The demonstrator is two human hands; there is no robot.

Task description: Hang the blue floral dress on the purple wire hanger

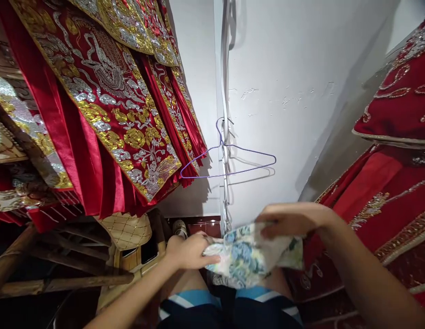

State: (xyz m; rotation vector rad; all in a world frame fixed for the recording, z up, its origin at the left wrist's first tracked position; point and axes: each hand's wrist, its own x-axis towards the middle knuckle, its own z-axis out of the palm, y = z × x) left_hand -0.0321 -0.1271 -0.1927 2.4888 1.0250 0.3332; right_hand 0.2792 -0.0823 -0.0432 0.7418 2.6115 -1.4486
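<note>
A white cloth with a blue and green floral print (245,260) is stretched between my two hands, above my lap. My left hand (193,250) pinches its left edge between thumb and fingers. On the right, my right hand (288,221) grips the upper right part; it is blurred by motion and its fingertips partly hide behind the fabric. Beyond the cloth, a thin purple wire hanger (229,174) hangs bare by its hook from a pale vertical strip on the wall.
Red garments with gold and silver embroidery (109,91) hang at the left. More red beaded garments (401,105) hang at the right. Wooden poles (71,282) and a beige quilted piece (128,230) are at the lower left. A white wall (284,59) stands ahead.
</note>
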